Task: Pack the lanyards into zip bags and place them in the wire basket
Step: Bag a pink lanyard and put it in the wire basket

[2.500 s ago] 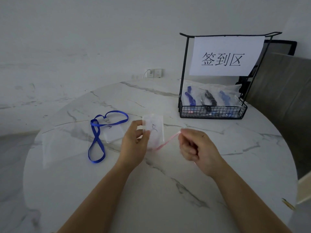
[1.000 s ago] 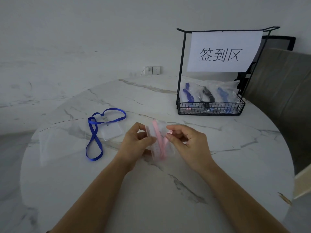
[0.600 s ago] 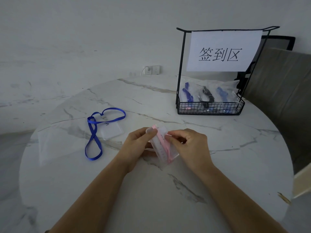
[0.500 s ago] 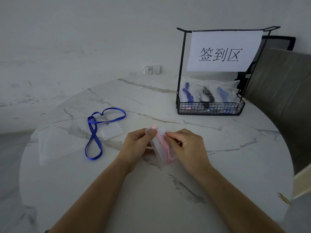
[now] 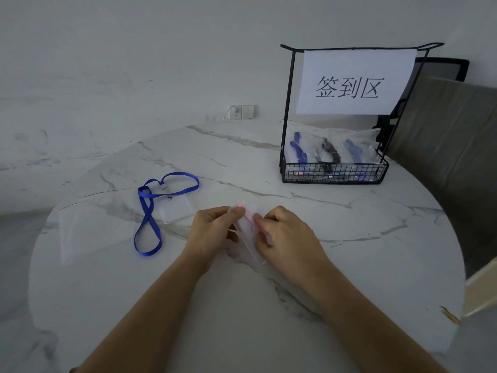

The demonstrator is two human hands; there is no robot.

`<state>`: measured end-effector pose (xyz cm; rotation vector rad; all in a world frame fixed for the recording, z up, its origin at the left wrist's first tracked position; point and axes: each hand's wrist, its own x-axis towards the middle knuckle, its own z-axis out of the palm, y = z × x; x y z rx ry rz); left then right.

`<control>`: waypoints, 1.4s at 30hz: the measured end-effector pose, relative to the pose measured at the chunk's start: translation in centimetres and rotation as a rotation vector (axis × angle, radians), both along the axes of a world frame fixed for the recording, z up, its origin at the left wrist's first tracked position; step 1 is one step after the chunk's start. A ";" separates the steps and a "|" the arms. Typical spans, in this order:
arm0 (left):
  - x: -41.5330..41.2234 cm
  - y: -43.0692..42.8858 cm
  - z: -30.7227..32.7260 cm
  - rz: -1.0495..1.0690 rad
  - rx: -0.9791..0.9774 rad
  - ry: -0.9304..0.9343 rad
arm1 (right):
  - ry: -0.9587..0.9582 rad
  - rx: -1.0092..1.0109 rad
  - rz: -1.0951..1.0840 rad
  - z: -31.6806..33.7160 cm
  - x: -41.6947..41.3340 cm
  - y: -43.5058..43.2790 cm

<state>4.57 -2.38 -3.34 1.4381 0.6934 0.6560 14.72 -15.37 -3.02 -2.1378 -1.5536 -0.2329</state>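
Note:
Between my two hands at the table's middle is a pink lanyard (image 5: 247, 214) wrapped around its clear badge holder (image 5: 248, 235). My left hand (image 5: 212, 230) pinches its top left corner. My right hand (image 5: 285, 232) presses the pink strap against the holder's right edge and covers most of the strap. A blue lanyard (image 5: 150, 208) with a clear badge holder (image 5: 176, 210) lies loose to the left. An empty clear zip bag (image 5: 88, 227) lies flat further left. The black wire basket (image 5: 333, 173) stands at the back right, holding several bagged lanyards.
A white paper sign (image 5: 352, 82) hangs on the basket's tall frame. A grey chair back (image 5: 451, 146) stands close behind the round marble table (image 5: 349, 238) on the right. A wall socket (image 5: 243, 112) is on the wall beyond the far edge.
The pink strap was pulled out to the right; now it is wound around the badge holder. My hands have closed together and lowered the bundle toward the table, and my right hand covers more of the strap.

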 end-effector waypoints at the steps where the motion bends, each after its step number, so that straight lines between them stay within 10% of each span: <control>1: 0.0 0.0 0.0 -0.009 0.002 -0.013 | -0.023 -0.028 -0.021 0.2 -0.2 0.1; 6: 0.2 -0.2 -0.4 -0.024 0.055 -0.019 | -0.063 -0.066 -0.167 0.8 -0.1 0.3; 14: 0.2 -0.2 -0.5 -0.039 0.076 -0.018 | 0.528 -0.124 -0.064 0.2 0.9 0.6; 28: 0.1 0.7 -0.6 -0.109 0.009 0.027 | 0.170 0.300 0.012 -2.0 2.9 0.6; 42: 0.1 -0.2 0.0 -0.124 0.263 0.086 | 0.846 0.405 -0.178 -1.9 3.9 1.5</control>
